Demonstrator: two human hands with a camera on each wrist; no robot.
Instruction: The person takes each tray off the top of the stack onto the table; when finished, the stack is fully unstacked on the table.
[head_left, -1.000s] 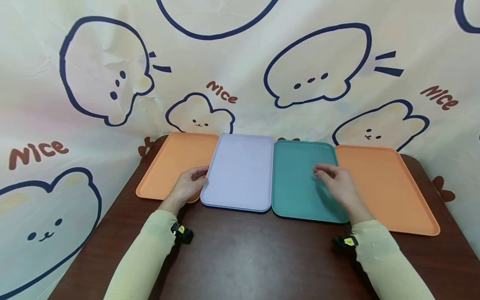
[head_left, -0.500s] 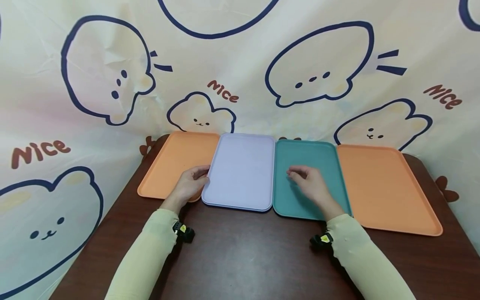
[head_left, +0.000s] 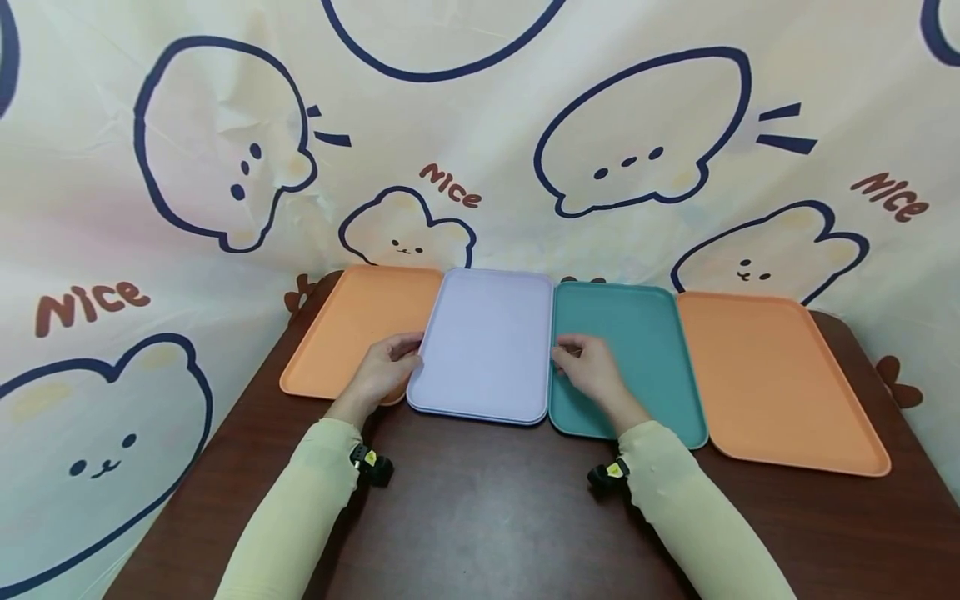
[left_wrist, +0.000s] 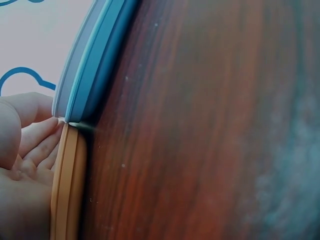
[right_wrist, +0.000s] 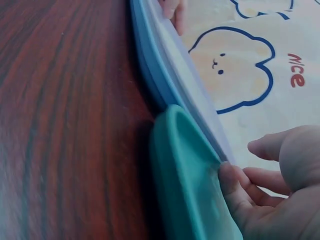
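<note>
A lavender tray (head_left: 483, 346) lies atop a blue tray (left_wrist: 95, 65), whose edge shows under it in both wrist views. My left hand (head_left: 382, 367) reaches over the left orange tray (head_left: 341, 342); its thumb and fingertips touch the lavender tray's left rim, fingers fairly straight. Over the teal tray (head_left: 637, 358), my right hand (head_left: 592, 367) has its fingertips at the lavender tray's right rim. In the right wrist view its thumb and fingers (right_wrist: 230, 177) are spread apart near the seam between teal and lavender.
A second orange tray (head_left: 780, 383) lies to the right, completing a row along the back of the dark wooden table (head_left: 480, 508). A cloth with cartoon bears (head_left: 405, 225) hangs right behind the trays. Each wrist wears a small black camera (head_left: 607, 475).
My right hand has moved left across the teal tray to the lavender tray's right rim. My left hand has stayed at the left rim, and the trays have not moved.
</note>
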